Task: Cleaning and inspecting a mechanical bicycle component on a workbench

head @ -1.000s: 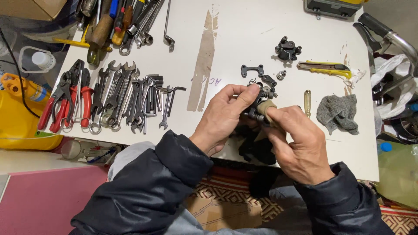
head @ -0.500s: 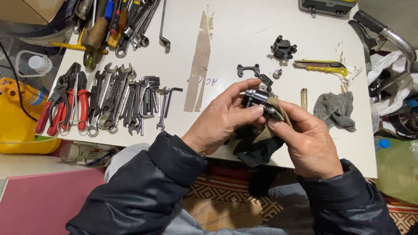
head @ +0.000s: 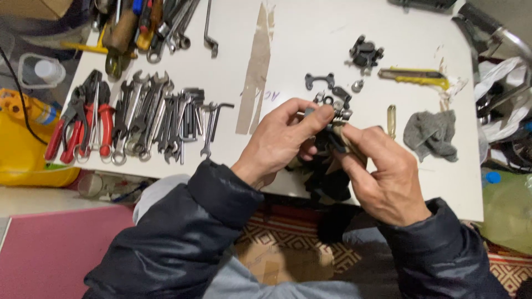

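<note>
My left hand (head: pixel 285 138) pinches a small dark metal part (head: pixel 328 132) from the left with thumb and fingers. From the right, my right hand (head: pixel 382 174) grips the same part through a dark rag (head: pixel 327 177) that hangs down below both hands. Both hands hover over the near edge of the white table (head: pixel 310 33). Just beyond my fingertips lie small black metal pieces and washers (head: pixel 332 99) on the table.
A row of wrenches (head: pixel 160 122) and red-handled pliers (head: pixel 83 124) lies at the left. More tools (head: pixel 149 22) are piled at the far left. A yellow utility knife (head: pixel 413 76), a black clamp part (head: pixel 366 53) and a grey cloth (head: pixel 431 134) lie at the right. A yellow container (head: pixel 22 144) stands left of the table.
Both hands stay closed on the small part and rag, with the fingers shifting slightly around it. The view has tilted a little.
</note>
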